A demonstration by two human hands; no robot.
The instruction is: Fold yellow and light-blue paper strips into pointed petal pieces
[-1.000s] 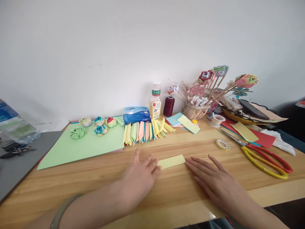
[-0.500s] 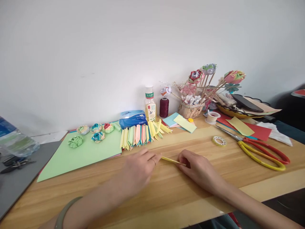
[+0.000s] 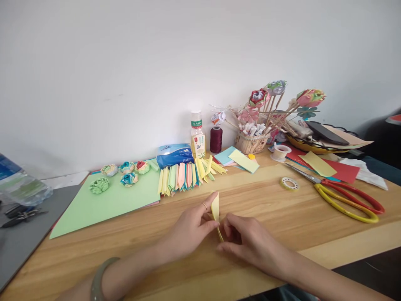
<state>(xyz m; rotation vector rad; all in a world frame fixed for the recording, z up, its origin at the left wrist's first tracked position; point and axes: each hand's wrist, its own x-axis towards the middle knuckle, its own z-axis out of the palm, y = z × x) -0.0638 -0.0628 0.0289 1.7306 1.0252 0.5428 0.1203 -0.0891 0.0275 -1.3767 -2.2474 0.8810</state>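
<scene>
Upright between my hands is a folded strip of yellow paper (image 3: 215,207), creased lengthwise and tilted slightly. My left hand (image 3: 191,228) pinches it around the middle, its thumb in front and a ringed forefinger along the upper part. At the strip's lower end, my right hand (image 3: 250,240) has its fingers curled in and its thumb against the paper; some of these fingers are hidden. Just beyond lies a row of folded paper pieces (image 3: 178,179) in yellow, green, pink and blue.
Folded paper flowers (image 3: 99,186) rest on green sheets (image 3: 115,209) at left. Behind stand a blue tissue pack (image 3: 174,154), a bottle (image 3: 198,138), a thread spool (image 3: 216,140) and a flower basket (image 3: 250,143). Large scissors (image 3: 344,200) and a tape roll (image 3: 289,184) lie right.
The yellow strip has turned from lying nearly level between both hands to standing upright. My left hand has rolled palm-inward, and my right hand has shifted left and down toward the strip's lower end.
</scene>
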